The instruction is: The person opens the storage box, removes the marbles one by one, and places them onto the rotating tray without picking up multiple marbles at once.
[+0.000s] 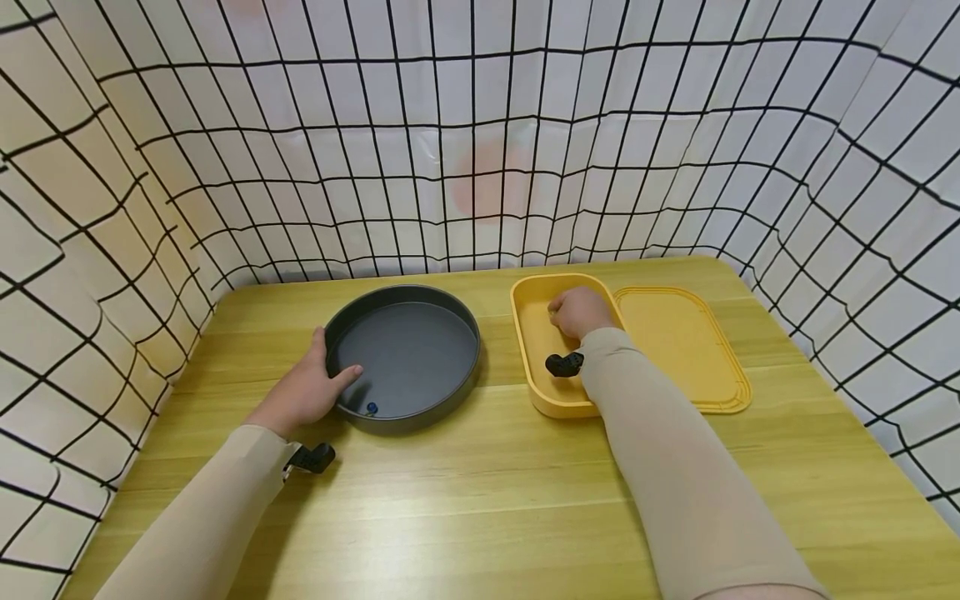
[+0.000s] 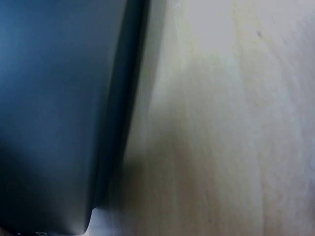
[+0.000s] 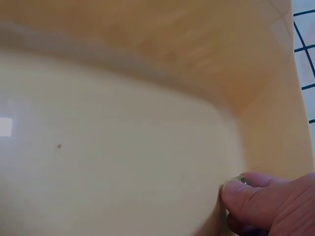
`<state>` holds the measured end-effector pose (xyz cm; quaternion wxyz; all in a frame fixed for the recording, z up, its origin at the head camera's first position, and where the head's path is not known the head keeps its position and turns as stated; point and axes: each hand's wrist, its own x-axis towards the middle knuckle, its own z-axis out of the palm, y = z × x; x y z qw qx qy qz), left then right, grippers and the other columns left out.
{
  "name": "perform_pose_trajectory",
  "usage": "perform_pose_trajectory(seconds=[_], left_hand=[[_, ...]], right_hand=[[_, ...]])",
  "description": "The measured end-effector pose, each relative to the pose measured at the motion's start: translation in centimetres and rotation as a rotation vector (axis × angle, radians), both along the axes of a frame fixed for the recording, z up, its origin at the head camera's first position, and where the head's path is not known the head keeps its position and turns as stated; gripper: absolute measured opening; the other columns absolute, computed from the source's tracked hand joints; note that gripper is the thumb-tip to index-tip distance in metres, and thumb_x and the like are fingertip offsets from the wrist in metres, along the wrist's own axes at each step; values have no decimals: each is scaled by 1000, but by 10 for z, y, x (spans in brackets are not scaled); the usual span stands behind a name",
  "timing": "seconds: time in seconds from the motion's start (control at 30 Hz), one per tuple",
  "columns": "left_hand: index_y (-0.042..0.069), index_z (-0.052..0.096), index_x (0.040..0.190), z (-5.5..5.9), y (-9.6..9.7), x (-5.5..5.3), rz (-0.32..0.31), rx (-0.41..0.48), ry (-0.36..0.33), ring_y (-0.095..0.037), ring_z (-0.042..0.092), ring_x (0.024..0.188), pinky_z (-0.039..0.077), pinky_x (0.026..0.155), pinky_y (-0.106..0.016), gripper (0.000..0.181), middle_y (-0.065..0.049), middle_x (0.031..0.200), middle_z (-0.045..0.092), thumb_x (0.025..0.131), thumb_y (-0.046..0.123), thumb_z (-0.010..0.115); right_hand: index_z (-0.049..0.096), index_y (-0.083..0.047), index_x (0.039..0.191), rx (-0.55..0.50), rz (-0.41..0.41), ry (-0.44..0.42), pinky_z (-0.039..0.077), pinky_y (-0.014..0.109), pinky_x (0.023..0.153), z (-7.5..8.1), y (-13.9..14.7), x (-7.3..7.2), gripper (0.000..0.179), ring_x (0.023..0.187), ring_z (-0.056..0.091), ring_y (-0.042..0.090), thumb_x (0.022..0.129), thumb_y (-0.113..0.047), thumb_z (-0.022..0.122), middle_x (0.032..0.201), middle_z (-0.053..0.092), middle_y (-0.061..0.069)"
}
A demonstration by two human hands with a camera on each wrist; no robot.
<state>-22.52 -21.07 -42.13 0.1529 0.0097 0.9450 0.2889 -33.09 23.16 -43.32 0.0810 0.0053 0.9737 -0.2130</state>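
A round dark grey pan lies on the left of the table. My left hand grips its left rim, thumb over the inside and the other fingers along the outer wall. Near the pan's front edge lies a small blue marble. In the left wrist view only the pan's side shows, the hand being out of sight. My right hand reaches into a yellow rectangular box. Between thumb and forefinger it pinches a small shiny greenish marble, mostly covered by the fingertips, close to the box's end wall.
A flat yellow lid lies on the table right beside the box, partly behind the right sleeve. White walls with a black grid enclose the back and sides. Bare wood stretches in front of the pan and box.
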Motion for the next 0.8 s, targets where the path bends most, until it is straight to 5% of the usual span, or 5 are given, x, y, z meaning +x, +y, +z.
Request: perform_pose_trajectory(seconds=[0.23, 0.57, 0.8], left_hand=[[10, -26, 164, 0, 0, 1, 0, 0, -1, -53, 17, 158, 19, 127, -67, 110, -27, 174, -2, 105, 63, 50], [9, -25, 165, 1, 1, 2, 0, 0, 4, -53, 19, 158, 20, 127, -67, 110, -27, 174, -1, 105, 64, 49], [10, -26, 164, 1, 0, 2, 3, -7, 1, -53, 19, 157, 21, 126, -67, 110, -27, 174, -1, 105, 64, 49]], right_hand=[[71, -8, 137, -64, -15, 2, 53, 41, 98, 3, -1, 1, 38, 123, 65, 32, 101, -14, 62, 143, 68, 13], [72, -11, 137, -89, -9, 32, 44, 29, 66, 17, -6, -2, 35, 79, 57, 21, 105, -22, 62, 141, 69, 13], [72, -13, 138, -130, 3, 58, 41, 28, 61, 44, -25, -2, 35, 85, 61, 20, 105, -24, 65, 148, 64, 13]])
